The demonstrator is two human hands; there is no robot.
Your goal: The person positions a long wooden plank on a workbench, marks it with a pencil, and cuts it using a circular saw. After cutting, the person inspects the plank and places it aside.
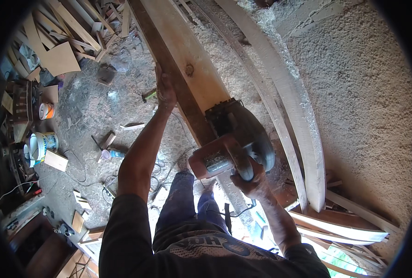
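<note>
A: Obs. 1, plank (187,55). Long pale board with a dark left edge, running from the top of the view down toward the person's legs. One knot (189,70) on its face, above the saw.

B: Saw position?

A: Circular saw (236,139) sits on the plank, below the knot, near the plank's lower end. Dark guard and housing, reddish motor body pointing left off the plank's edge.

B: Hands?

A: Right hand (251,178) is clamped around the saw's handle, at the saw's lower side, fingers wrapped tight. Left hand (165,90) is clamped on the plank's dark left edge, above the saw and level with the knot, arm stretched out. The two hands are well apart, the saw between them.

B: Blade contact with the wood?

A: Cannot tell; the housing hides the blade.

B: Surroundings, relative to the plank?

A: Right of the plank: two more pale boards (289,92) lying alongside it, curved by the lens, with sawdust (224,41) heaped between them and the plank. Further right, a rough wall (363,92). Left of the plank: dusty floor with offcuts (60,58), a cable (76,171), and a white pail (41,147) well apart from it. Below the plank's lower end: the person's blue trousers (182,204).
</note>
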